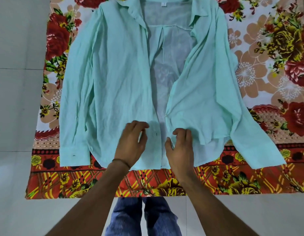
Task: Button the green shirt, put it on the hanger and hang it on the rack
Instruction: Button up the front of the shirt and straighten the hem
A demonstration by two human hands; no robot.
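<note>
While the green shirt (113, 74) lies flat and unbuttoned on a flowered cloth (267, 48) spread over a pale floor (15, 82), both hands are down near its hem. The left hand (133, 142) rests on the front panel on the person's left, fingers curled beside a dark buttonhole (156, 134) (whether it actually pinches the fabric, I cannot tell). The right hand (181, 145) has fingers and thumb curled round the edge of the other front panel, which bunches toward it. Both sleeves lie spread outward, collar at the far end.
</note>
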